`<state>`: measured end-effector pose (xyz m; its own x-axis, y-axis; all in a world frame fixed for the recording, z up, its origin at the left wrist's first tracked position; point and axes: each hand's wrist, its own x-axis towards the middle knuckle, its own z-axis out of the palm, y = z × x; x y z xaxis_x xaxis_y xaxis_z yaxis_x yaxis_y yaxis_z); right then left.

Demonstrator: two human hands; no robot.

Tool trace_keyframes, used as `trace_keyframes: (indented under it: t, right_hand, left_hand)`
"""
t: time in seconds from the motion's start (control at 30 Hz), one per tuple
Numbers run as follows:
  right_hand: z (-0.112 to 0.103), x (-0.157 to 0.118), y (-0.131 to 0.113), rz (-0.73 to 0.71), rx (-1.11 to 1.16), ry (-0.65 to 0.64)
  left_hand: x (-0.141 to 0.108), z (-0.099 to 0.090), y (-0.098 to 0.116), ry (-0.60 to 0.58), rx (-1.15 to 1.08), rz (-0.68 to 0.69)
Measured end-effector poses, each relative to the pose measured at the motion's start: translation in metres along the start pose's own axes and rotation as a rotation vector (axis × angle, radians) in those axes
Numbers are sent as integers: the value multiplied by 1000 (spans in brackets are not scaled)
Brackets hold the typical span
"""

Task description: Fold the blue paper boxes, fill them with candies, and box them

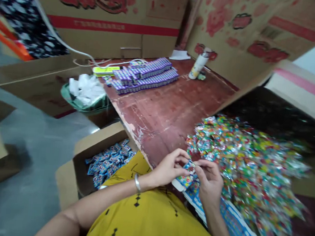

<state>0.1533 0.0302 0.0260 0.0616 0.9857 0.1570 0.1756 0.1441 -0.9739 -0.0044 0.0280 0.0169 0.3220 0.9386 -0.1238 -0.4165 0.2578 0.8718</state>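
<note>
Close to my body, at the table's near edge, a small blue printed packet box (187,179) is held between both hands. My left hand (171,167), with a silver bangle on the wrist, pinches it from the left. The fingers of my right hand (209,175) close on its upper right corner. A white flap sticks out at the box's lower left. Under my right forearm lie flat blue printed cartons (236,220). Just beyond and to the right is a large heap of colourful wrapped candies (246,161).
The red table (163,111) bears rows of purple packs (147,75), a yellow-green box (106,70) and a bottle (199,65). An open carton of blue packets (110,161) stands left of my lap. A lined bin (84,90) is farther left; big cardboard boxes (98,40) rise behind.
</note>
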Motion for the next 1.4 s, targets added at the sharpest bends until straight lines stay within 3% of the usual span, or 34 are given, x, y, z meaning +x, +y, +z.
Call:
trace_keyframes:
  t: [0.1,0.23,0.43,0.7,0.8,0.9,0.97,1.03,1.1,1.2,1.3,1.4]
  right_hand:
    - [-4,5,-2,18,11,-86]
    - [-12,10,-4,188,9,-113]
    - [-18,19,-5,255,72,-137]
    - [-11,4,-5,21,-123,-99]
    - [-10,-6,-1,-45,-197,-132]
    - [-15,-5,5,-10,-181,-226]
    - [-21,5,11,42,-189,-265]
    - [-27,23,19,47,-321,-224]
    - [-28,40,27,-42,-561,-191]
    - [-20,56,39,-199,-836,-291]
    - [-12,57,45,-284,-933,-375]
    - [-11,53,48,-335,-944,-443]
  left_hand:
    - [1,1,3,12,84,-10]
    - [-1,6,7,4,195,26]
    - [-2,9,13,-26,326,32]
    - [-1,5,12,-12,333,4]
    - [-3,4,12,-18,325,1]
    - [-5,1,10,-27,330,-5]
    - [-5,-4,8,20,332,-17]
    - [-4,-12,6,106,338,-37]
    - [-2,-22,8,195,350,-51]
    - [1,-36,16,307,326,-75]
    - [1,-46,27,401,194,-110]
    - [-1,-54,33,411,69,-119]
